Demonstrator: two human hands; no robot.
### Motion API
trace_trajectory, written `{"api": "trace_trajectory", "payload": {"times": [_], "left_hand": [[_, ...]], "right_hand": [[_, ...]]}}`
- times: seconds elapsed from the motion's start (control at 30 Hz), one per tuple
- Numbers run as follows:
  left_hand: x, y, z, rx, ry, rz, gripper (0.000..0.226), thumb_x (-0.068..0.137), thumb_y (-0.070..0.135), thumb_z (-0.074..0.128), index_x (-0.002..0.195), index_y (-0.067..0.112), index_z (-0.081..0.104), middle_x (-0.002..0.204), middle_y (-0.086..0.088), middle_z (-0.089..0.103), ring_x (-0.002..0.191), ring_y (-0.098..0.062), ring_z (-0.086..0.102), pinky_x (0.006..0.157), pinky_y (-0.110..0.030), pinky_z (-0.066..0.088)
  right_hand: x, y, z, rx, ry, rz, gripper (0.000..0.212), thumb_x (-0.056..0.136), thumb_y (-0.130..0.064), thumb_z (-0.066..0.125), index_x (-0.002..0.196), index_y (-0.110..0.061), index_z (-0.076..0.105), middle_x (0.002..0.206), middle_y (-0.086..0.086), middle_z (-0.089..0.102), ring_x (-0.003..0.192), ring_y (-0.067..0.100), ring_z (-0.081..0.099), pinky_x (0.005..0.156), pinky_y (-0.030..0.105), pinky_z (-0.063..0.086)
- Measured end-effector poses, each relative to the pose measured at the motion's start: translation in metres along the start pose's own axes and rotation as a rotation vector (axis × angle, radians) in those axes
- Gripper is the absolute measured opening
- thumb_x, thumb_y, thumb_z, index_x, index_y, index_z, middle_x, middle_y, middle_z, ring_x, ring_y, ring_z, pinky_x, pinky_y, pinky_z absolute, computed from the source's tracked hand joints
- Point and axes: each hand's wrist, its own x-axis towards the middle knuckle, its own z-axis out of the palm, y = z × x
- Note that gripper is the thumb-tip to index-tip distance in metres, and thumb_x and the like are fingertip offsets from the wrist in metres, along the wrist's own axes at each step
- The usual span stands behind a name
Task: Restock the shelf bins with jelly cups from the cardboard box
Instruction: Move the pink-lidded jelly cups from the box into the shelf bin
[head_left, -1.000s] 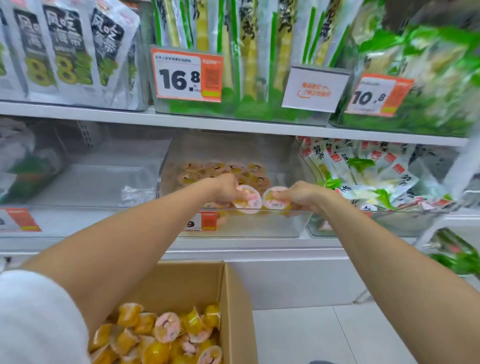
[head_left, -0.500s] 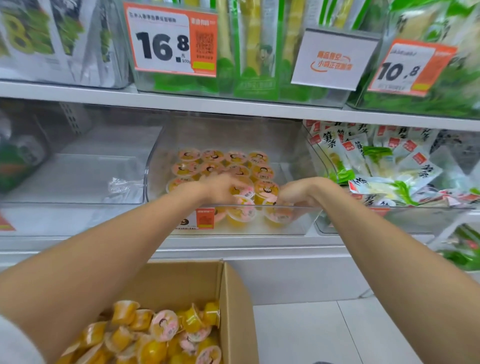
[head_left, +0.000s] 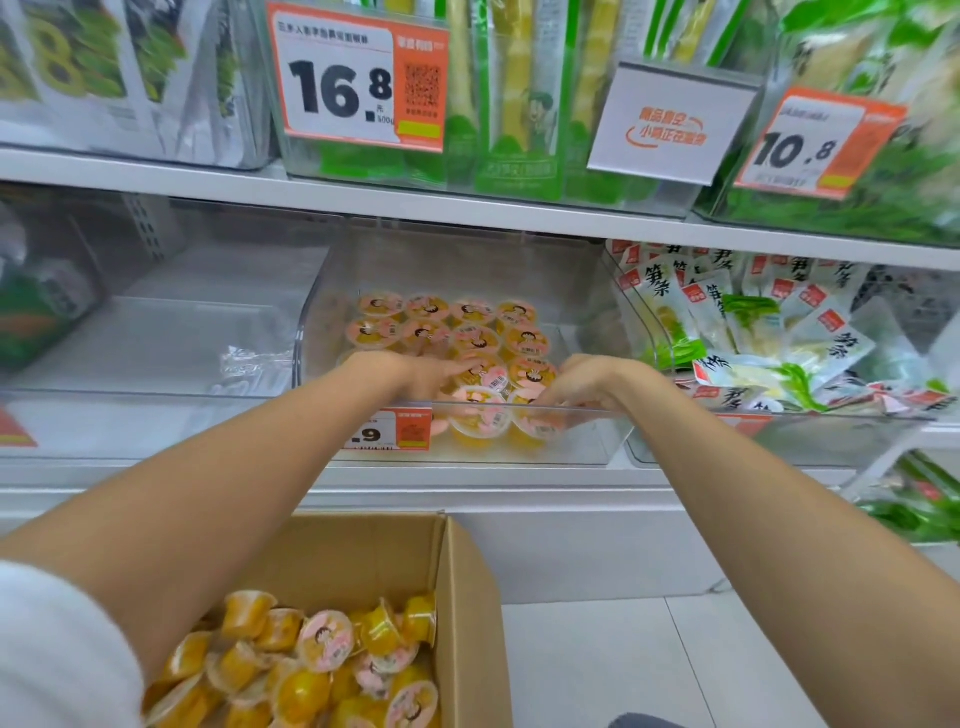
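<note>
Both bare arms reach over the front rim of a clear plastic shelf bin (head_left: 312, 332) on the middle shelf, and it is here that most of the task's goods sit: round yellow jelly cups with pink cartoon-printed lids (head_left: 427, 323) stand upright in close rows from the back wall toward the front, touching one another. The left hand (head_left: 418, 371) lies inside the bin with its fingers stretched forward and resting flat on the lids of the nearer cups. It looks released, not closed round anything. The right hand (head_left: 589, 382) is just beside it, wrist above the rim and fingers bent down onto the front-row cups; whether it grips one or only touches them cannot be told, as the fingertips are partly behind the bin's front wall. A small white-and-orange price label (head_left: 393, 432) is fixed to that front wall, half hidden by the left forearm. Below the shelf, near the person's white sleeve (head_left: 52, 654), an open brown cardboard box (head_left: 470, 597) holds a loose heap of more yellow jelly cups (head_left: 322, 636), tilted every way and lying against each other. To the right of the stocked bin a second clear bin is filled with white-and-green snack packets (head_left: 727, 322); to the left a third clear bin (head_left: 156, 343) holds a crumpled scrap of clear wrapper (head_left: 249, 370). On the shelf above hang orange-bordered price cards reading 16.8 (head_left: 358, 78) and 10.8 (head_left: 815, 145).
</note>
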Motion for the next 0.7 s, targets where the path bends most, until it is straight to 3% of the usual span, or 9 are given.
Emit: {"api": "trace_trajectory", "payload": {"times": [0.17,0.3,0.37,0.43,0.5,0.57,0.7], "left_hand": [[-0.014,0.011,-0.005,0.099,0.048,-0.030,0.079,0.095,0.052,0.047,0.151,0.041,-0.008,0.162,-0.005,-0.005,0.149,-0.030,-0.005,0.117,-0.052,0.003],[-0.011,0.014,-0.010,0.057,0.091,-0.038,0.075,0.094,0.044,0.051,0.154,0.034,0.007,0.161,-0.001,0.014,0.148,-0.030,0.013,0.118,-0.048,0.015],[-0.012,0.010,-0.006,-0.068,0.213,-0.028,0.074,0.090,0.052,0.055,0.152,0.028,0.023,0.158,-0.002,0.027,0.143,-0.026,0.030,0.116,-0.044,0.028],[-0.020,0.009,-0.004,-0.182,0.388,-0.034,0.060,0.088,0.051,0.060,0.139,0.022,0.048,0.144,-0.003,0.049,0.127,-0.024,0.050,0.105,-0.042,0.043],[-0.035,0.010,-0.001,-0.235,0.581,-0.024,0.026,0.089,0.042,0.063,0.105,0.021,0.063,0.110,0.000,0.067,0.096,-0.019,0.063,0.083,-0.038,0.053],[-0.060,0.016,0.006,-0.239,0.754,-0.010,0.014,0.088,0.034,0.062,0.082,0.022,0.057,0.084,0.004,0.066,0.078,-0.018,0.061,0.068,-0.034,0.051],[-0.109,0.014,0.043,-0.257,0.898,-0.012,0.014,0.080,0.026,0.059,0.072,0.020,0.050,0.073,0.004,0.063,0.072,-0.021,0.057,0.062,-0.033,0.046]], "right_hand": [[-0.004,0.002,0.004,0.001,0.085,-0.024,0.048,0.074,-0.024,0.082,0.112,-0.010,0.055,0.115,0.008,0.060,0.099,0.023,0.065,0.065,0.029,0.058],[-0.006,0.004,0.008,-0.072,0.107,-0.088,0.053,0.076,-0.031,0.078,0.119,-0.010,0.055,0.120,0.008,0.060,0.107,0.024,0.060,0.088,0.036,0.054],[-0.011,0.004,0.012,-0.154,0.285,-0.205,0.040,0.077,-0.030,0.075,0.111,-0.014,0.062,0.117,0.009,0.065,0.105,0.026,0.060,0.093,0.039,0.051],[-0.021,0.001,0.021,-0.210,0.550,-0.330,0.035,0.079,-0.025,0.070,0.112,-0.014,0.066,0.117,0.009,0.064,0.109,0.027,0.059,0.096,0.040,0.049],[-0.038,-0.003,0.036,-0.164,0.716,-0.454,0.024,0.080,-0.017,0.064,0.104,-0.016,0.068,0.111,0.006,0.062,0.104,0.023,0.059,0.092,0.035,0.049],[-0.059,-0.008,0.057,-0.108,0.769,-0.564,0.010,0.079,-0.014,0.061,0.088,-0.016,0.066,0.093,0.000,0.061,0.087,0.018,0.058,0.078,0.033,0.049],[-0.092,-0.011,0.114,-0.089,0.738,-0.704,0.009,0.076,-0.015,0.060,0.075,-0.023,0.057,0.065,-0.009,0.052,0.070,0.016,0.054,0.064,0.035,0.045]]}}
